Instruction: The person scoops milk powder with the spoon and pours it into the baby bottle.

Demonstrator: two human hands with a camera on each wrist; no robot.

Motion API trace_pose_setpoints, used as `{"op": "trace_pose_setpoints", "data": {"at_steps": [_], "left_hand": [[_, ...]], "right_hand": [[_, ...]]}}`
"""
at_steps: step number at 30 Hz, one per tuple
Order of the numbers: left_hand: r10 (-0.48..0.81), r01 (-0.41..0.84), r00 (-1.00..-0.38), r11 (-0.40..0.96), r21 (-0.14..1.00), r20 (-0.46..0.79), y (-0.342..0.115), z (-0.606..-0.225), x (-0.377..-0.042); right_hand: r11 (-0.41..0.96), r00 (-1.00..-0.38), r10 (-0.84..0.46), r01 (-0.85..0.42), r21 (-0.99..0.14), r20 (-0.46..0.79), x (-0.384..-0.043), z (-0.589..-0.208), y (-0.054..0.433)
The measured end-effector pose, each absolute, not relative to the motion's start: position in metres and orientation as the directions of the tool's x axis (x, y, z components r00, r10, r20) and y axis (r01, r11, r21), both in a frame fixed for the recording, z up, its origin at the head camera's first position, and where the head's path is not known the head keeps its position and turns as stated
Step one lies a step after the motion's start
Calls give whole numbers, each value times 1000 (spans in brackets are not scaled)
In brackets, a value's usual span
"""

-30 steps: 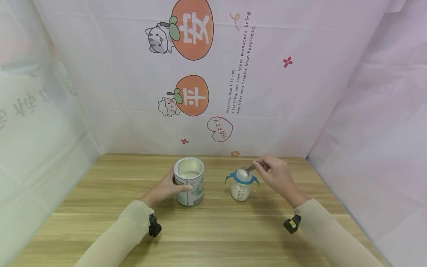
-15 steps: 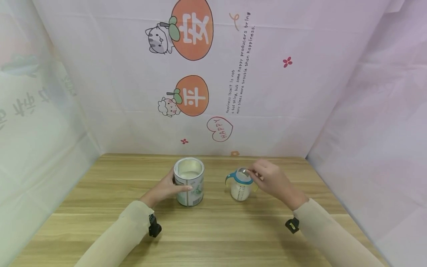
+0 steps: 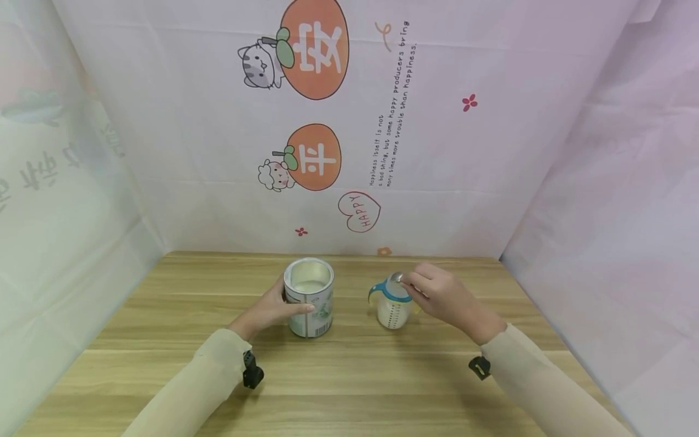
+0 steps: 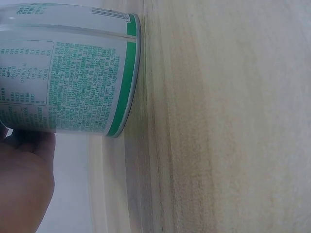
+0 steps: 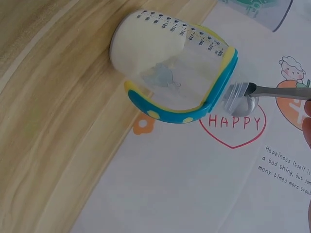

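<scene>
My left hand (image 3: pixel 275 309) grips the side of an open milk powder can (image 3: pixel 321 315), which stands upright with pale powder inside. In the left wrist view the can's green-and-white printed label (image 4: pixel 82 87) faces the camera, and the fingers are partly hidden behind it. To its right stands a baby bottle (image 3: pixel 392 315) with a blue two-handled collar and white powder at the bottom. My right hand (image 3: pixel 445 297) pinches a metal spoon (image 3: pixel 397 277) by its handle. The spoon's bowl is tilted at the bottle's uncapped mouth, as the right wrist view shows from the side (image 5: pixel 252 99).
Both things stand on a wood-grain table (image 3: pixel 349 382). A white printed cloth (image 3: pixel 437 200) hangs behind its far edge, with more cloth on the left and right sides. Each wrist wears a small black camera (image 3: pixel 252 371).
The spoon, which held white powder level over the bottle, has been turned over, so its shiny metal bowl now shows. My right hand has shifted slightly left; the left hand and can stay put.
</scene>
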State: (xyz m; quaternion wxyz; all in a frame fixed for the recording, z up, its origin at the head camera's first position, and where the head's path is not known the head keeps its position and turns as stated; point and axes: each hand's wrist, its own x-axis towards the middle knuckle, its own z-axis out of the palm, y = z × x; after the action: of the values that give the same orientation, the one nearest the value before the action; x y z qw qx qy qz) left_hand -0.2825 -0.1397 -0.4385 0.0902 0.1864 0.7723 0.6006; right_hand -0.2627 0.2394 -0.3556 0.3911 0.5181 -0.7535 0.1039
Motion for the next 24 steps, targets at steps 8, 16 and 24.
{"op": "trace_pose_setpoints", "data": {"at_steps": [8, 16, 24], "left_hand": [[386, 159, -920, 221, 962, 63, -140, -438, -282], [387, 163, -920, 218, 962, 68, -140, -439, -283], [390, 173, -918, 220, 960, 76, -140, -438, -282]], "right_hand": [[430, -137, -699, -864, 261, 702, -260, -353, 240], [469, -200, -670, -860, 199, 715, -261, -351, 244], [544, -306, -607, -833, 102, 734, -264, -354, 251]]}}
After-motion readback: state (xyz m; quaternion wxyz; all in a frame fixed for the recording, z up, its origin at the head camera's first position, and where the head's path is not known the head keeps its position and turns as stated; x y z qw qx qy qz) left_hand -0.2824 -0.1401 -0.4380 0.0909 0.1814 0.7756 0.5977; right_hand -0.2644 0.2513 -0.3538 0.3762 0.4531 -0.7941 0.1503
